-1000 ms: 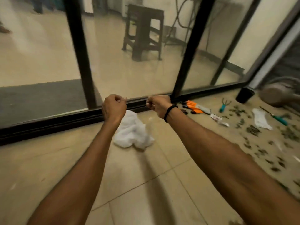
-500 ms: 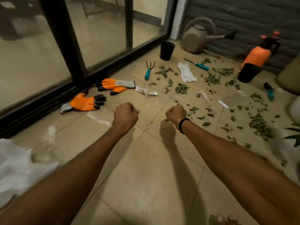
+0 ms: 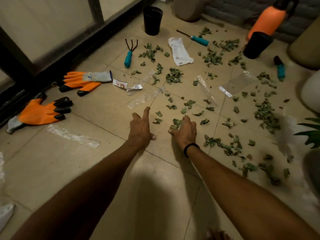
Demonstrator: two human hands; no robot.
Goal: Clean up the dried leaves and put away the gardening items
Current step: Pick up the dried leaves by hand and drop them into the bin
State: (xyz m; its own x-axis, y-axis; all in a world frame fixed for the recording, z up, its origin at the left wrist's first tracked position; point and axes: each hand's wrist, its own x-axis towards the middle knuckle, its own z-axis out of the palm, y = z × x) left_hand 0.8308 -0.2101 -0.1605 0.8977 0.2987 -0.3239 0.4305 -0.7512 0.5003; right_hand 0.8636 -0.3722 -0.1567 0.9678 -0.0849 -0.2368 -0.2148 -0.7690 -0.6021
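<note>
Hands of one person stretch forward, low over a pale tiled floor point(image 3: 97, 108) strewn with dried leaves point(image 3: 174, 76). The left hand point(image 3: 141, 129) is spread, palm down, with its index finger straight and pointing at a crumpled clear plastic wrapper point(image 3: 145, 98) just beyond the fingertip. The right hand point(image 3: 184, 131), with a black wristband point(image 3: 190, 148) on the wrist, has its fingers bent down over a small clump of leaves; whether it grips them cannot be told. The leaves lie thickest ahead and to the right, in loose heaps and single scraps. Two orange gloves with black fingertips lie to the left near a dark door frame point(image 3: 52, 54), one nearer point(image 3: 41, 112) and one farther point(image 3: 81, 81), with a torn paper label point(image 3: 124, 84) just beside the farther one. Farther on lie a small hand rake with a teal handle point(image 3: 128, 56), a flat white packet point(image 3: 179, 51) and a thin teal-handled tool point(image 3: 199, 39). A black pot point(image 3: 152, 20) stands upright at the back, a second black pot point(image 3: 256, 45) to the right, with an orange sprayer point(image 3: 267, 19) behind it. Another teal-handled tool point(image 3: 280, 67) lies near the right edge.
</note>
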